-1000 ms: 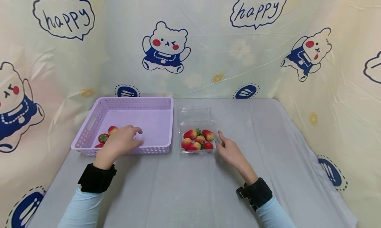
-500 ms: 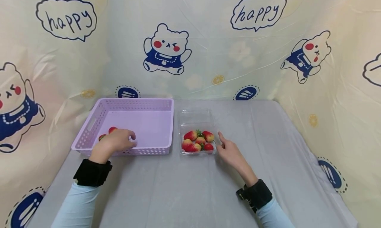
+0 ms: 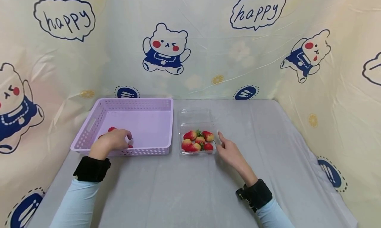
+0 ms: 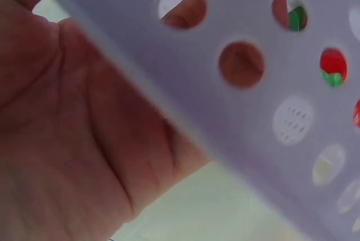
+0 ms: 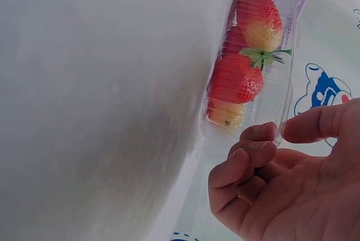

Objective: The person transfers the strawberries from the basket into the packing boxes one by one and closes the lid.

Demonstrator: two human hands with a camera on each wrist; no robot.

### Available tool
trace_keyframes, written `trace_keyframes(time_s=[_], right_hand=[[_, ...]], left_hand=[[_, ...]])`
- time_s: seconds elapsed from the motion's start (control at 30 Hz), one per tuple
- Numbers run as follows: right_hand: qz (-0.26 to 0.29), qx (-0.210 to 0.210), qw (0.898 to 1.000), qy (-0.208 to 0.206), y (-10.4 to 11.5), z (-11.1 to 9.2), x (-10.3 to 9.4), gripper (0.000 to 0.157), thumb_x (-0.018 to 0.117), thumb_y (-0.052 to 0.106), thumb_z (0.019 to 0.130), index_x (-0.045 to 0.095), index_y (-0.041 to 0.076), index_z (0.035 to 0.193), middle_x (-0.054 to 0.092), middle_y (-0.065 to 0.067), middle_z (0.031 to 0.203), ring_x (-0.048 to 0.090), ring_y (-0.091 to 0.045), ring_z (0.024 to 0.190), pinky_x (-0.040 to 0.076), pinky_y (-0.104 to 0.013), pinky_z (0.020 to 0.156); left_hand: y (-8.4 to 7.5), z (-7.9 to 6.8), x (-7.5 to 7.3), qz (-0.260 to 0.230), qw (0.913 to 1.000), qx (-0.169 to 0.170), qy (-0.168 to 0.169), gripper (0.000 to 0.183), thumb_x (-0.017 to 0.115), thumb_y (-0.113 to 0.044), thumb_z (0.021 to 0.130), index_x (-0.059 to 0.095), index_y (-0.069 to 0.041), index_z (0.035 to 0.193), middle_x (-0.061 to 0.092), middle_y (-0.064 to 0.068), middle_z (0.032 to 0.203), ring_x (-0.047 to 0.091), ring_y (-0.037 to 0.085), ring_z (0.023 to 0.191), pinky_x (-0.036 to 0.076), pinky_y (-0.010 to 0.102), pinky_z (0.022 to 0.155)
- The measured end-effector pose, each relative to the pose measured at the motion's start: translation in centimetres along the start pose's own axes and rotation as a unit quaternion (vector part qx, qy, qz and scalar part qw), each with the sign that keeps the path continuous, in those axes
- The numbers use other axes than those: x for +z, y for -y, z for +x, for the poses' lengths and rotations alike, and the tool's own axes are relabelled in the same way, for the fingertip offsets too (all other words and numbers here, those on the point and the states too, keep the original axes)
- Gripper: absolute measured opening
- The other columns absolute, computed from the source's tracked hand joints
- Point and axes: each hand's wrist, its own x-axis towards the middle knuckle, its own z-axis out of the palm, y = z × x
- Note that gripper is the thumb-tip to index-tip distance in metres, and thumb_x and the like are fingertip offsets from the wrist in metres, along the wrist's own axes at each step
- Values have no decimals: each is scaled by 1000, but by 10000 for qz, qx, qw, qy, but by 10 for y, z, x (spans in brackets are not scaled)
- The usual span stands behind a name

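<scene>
Over the near wall of the purple basket [image 3: 151,122] reaches my left hand [image 3: 111,141], its fingers bent down around a strawberry [image 3: 130,146] whose red edge shows by the fingertips. Another strawberry [image 3: 111,129] lies behind that hand, mostly hidden. In the left wrist view the basket wall [image 4: 197,83] covers the fingers; red and green show through its holes. My right hand [image 3: 232,152] pinches the right rim of a clear plastic box [image 3: 197,122] between thumb and fingers. Several strawberries [image 5: 236,78] sit inside that box.
A grey cloth [image 3: 184,188] covers the table. The box's clear lid [image 3: 194,115] stands open at its back. A printed curtain [image 3: 208,56] rises behind the table and along both sides.
My left hand has moved a little left and down inside the basket, and a strawberry now shows by its fingertips. The right hand stays at the box.
</scene>
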Motion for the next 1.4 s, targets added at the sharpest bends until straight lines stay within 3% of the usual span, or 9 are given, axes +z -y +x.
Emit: trace_keyframes(time_s=[0.13, 0.4, 1.17, 1.4], right_hand=[[-8, 6, 10000, 28, 1, 0, 0, 63, 50, 10, 101, 35, 2, 162, 39, 0, 63, 33, -15, 54, 32, -29, 53], [-22, 3, 10000, 20, 1, 0, -1, 62, 50, 11, 103, 35, 2, 162, 38, -1, 63, 32, -16, 53, 32, -29, 53], [-21, 28, 10000, 62, 1, -1, 0, 62, 50, 11, 103, 34, 1, 162, 39, -1, 64, 34, -16, 55, 32, -30, 54], [-10, 58, 10000, 32, 2, 0, 1, 62, 50, 10, 103, 35, 2, 162, 38, -1, 64, 33, -16, 55, 32, -30, 54]], left_hand=[[2, 4, 4, -76, 9999, -11, -92, 35, 73, -4, 89, 67, 4, 123, 67, 22, 104, 58, 39, 93, 53, 61, 88], [7, 10, 13, -276, 9964, 513, -607, 31, 81, -15, 90, 68, 4, 111, 69, 17, 95, 61, 33, 84, 55, 53, 84], [12, 14, 21, -466, 9961, 210, -718, 32, 84, -19, 88, 71, 5, 103, 68, 13, 88, 58, 33, 84, 53, 52, 83], [13, 15, 22, -545, 9938, 195, -944, 35, 83, -19, 88, 69, 6, 108, 68, 14, 91, 59, 34, 85, 54, 53, 82]])
